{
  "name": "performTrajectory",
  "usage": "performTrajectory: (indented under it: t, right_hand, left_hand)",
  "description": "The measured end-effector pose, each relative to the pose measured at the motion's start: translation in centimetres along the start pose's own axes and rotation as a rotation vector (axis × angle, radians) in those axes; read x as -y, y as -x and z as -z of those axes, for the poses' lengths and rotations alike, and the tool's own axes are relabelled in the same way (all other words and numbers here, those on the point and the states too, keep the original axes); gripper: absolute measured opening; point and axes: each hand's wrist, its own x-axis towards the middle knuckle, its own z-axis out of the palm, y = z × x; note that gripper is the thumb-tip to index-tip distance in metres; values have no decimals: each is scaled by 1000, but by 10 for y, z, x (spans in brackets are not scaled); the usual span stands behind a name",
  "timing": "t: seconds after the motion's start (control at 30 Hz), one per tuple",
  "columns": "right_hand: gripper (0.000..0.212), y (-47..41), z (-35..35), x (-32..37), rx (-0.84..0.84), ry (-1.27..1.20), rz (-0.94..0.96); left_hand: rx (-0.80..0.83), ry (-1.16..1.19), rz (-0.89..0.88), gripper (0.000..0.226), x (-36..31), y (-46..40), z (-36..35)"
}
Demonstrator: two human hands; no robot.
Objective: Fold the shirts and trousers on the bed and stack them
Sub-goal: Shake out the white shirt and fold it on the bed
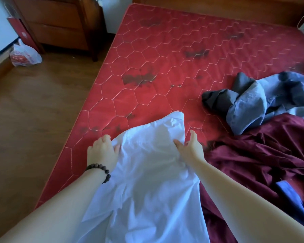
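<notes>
A white shirt [144,172] lies stretched along the near left part of the red mattress [165,58], its far end toward the middle of the bed. My left hand [102,151], with a bead bracelet on the wrist, grips the shirt's left edge. My right hand [191,148] pinches the shirt's right edge between thumb and fingers. To the right lie a crumpled maroon garment [263,155], a light blue garment [249,109] and a dark grey one [216,99], all unfolded.
The mattress's left edge [84,109] drops to a wooden floor [28,111]. A wooden dresser [60,23] stands at the back left with a plastic bag [25,55] beside it. A blue cloth piece [288,195] shows under my right forearm.
</notes>
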Motion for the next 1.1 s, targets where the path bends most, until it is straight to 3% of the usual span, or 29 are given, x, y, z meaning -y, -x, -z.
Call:
performTrajectory:
  t: [0.07,0.13,0.23,0.3,0.33,0.4,0.47,0.5,0.57,0.63,0.77,0.83,0.97,1.1]
  right_hand:
    - [29,-9,-3,5,61,17,8]
    - [9,-17,1,15,-60,57,147]
    - [30,-27,6,31,-218,132,253]
    - [48,-25,2,35,-342,361,247]
    - [50,-21,-4,36,-409,427,341]
    - [42,-10,-23,35,-328,462,594]
    - [40,-3,-45,25,-52,569,700]
    - [44,-2,-54,17,38,624,703]
    - [52,-9,-58,-2,61,723,673]
    - [55,-15,-52,-18,1,776,609]
    - [58,-13,-38,-27,-164,745,279]
    - [57,6,-41,-25,-206,754,342]
    - [52,73,-60,-38,-85,628,611]
    - [48,135,-58,-60,-41,643,565]
  left_hand:
    - [9,10,-58,28,3,-7,0]
    - [-40,40,-96,30,2,-14,4]
    - [-203,69,-48,18,-12,-28,16]
    - [-260,61,-33,36,-27,-31,14]
    - [-256,108,-124,42,-36,-29,12]
    - [-91,119,-365,50,-55,-14,-4]
    - [102,11,-438,60,-63,5,-30]
    - [120,-50,-413,62,-62,10,-41]
    - [74,-108,-348,65,-59,14,-52]
    - [28,-131,-298,68,-57,13,-55]
    - [26,-188,-272,67,-59,15,-51]
    - [30,-229,-272,62,-64,18,-44]
    - [87,-177,-417,53,-78,58,-42]
    - [211,-188,-437,59,-65,141,-50]
